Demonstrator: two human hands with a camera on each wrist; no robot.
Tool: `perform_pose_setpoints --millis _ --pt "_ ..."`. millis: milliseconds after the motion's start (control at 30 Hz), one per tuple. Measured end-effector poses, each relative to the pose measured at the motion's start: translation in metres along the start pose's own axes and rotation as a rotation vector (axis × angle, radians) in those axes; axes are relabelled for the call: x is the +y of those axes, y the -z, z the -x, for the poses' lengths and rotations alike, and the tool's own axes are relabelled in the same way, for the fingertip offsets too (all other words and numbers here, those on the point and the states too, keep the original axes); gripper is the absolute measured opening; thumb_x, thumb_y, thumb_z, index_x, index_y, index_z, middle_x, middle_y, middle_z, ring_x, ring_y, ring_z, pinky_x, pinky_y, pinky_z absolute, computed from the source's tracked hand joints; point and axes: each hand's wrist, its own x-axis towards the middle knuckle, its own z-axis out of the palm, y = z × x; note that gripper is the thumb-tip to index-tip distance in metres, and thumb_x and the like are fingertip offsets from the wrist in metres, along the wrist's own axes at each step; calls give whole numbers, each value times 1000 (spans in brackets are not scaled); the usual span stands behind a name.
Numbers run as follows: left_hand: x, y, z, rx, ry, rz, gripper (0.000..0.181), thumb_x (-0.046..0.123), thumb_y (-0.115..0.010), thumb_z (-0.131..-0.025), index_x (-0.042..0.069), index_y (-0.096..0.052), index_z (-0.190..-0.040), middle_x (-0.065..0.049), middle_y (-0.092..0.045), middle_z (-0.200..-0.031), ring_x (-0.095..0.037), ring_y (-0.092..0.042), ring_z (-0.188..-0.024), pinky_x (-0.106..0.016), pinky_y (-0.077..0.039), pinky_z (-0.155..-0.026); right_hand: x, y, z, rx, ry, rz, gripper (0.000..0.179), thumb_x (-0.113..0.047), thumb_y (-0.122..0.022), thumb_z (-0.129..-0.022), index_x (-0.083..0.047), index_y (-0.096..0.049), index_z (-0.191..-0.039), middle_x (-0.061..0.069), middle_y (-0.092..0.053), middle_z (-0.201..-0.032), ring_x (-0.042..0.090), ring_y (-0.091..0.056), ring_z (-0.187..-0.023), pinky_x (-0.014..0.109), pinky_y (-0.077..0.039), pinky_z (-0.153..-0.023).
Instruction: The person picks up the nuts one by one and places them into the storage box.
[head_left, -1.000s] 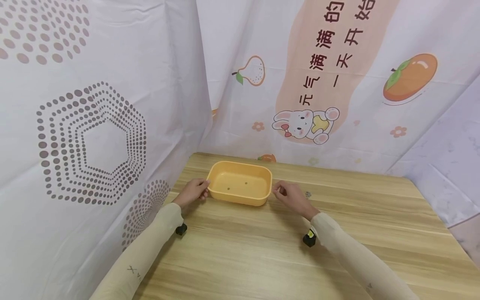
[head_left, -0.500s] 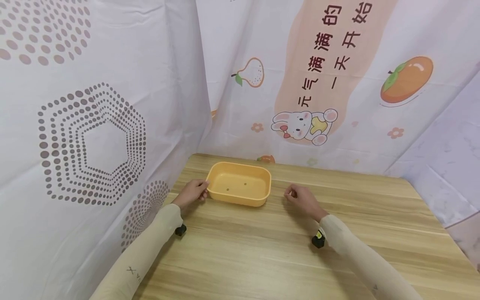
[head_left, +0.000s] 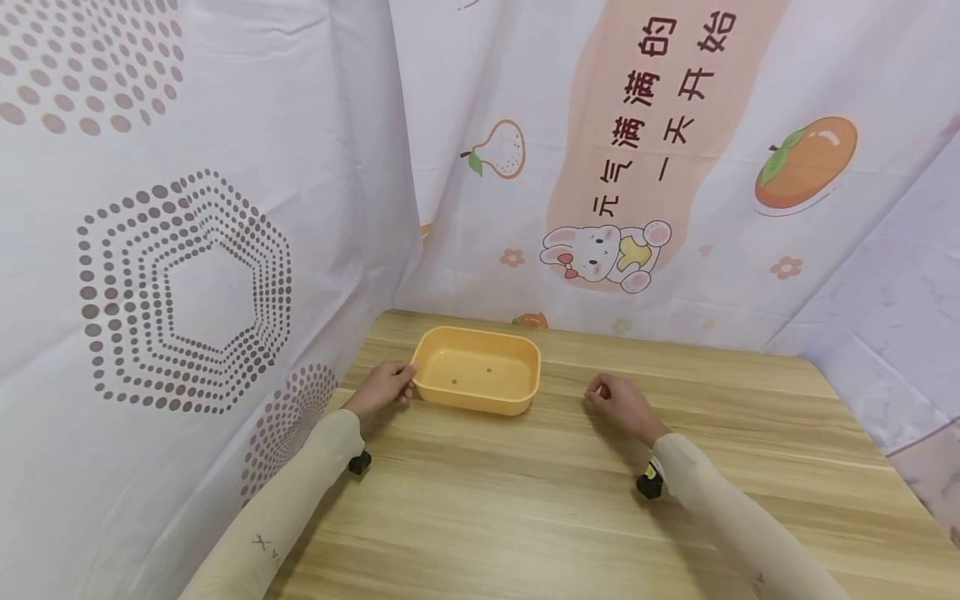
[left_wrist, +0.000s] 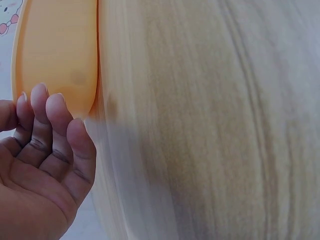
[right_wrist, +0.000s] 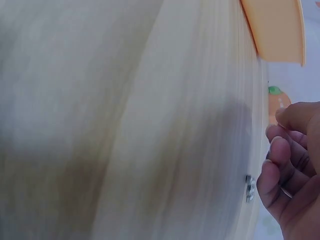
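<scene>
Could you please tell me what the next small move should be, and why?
Probably bring the right hand to the small metal pieces: they lie close by, it appears to hold nothing, and the left hand holds the yellow tray.

Wood-grain table (head_left: 480,467), soft sheen on near part. White cloth wall (head_left: 337,150) on left, brown dot hexagons. Back cloth (head_left: 465,75) has fruit, rabbit (head_left: 596,252), Chinese lettering (head_left: 637,87); pale marbled cloth (head_left: 900,292) at right
</scene>
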Motion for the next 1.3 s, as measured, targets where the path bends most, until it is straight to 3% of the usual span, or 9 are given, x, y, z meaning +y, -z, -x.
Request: perform_pose_setpoints --millis 367,633,833,1300 --pt "3 0 2 -2 -8 -12 34 28 -48 -112 1 -64 -98 -9 -62 -83 -17 -60 -71 -29 -55 -64 25 8 3 33 -29 47 10 -19 -71 -99 -9 -70 -98 -1 -68 -81 14 -58 -70 33 -48 -65" --pt "2 0 1 -2 -14 -13 35 28 -48 -112 1 -64 -97 -9 -62 -82 -17 -60 -69 -29 -55 -63 32 14 8 24 -48 38 14 -19 -71 -99 -6 -70 -100 -1 -66 -75 12 -57 -60 30 -48 -56" --pt "2 0 1 -7 -14 -2 34 28 -49 -112 1 -64 -97 -9 -62 -82 -17 -60 -70 -29 -55 -63 37 17 11 42 -55 48 14 -19 -71 -99 -6 -70 -99 1 -69 -80 13 -57 -67 31 -47 -61" --pt "-1 0 -1 -8 -26 -12 36 29 -49 -112 1 -63 -95 -8 -62 -80 -16 -60 -69 -28 -55 -62 48 19 15 37 -87 69 18 -20 -73 -98 -2 -69 -97 5 -70 -80 14 -59 -62 33 -50 -60"
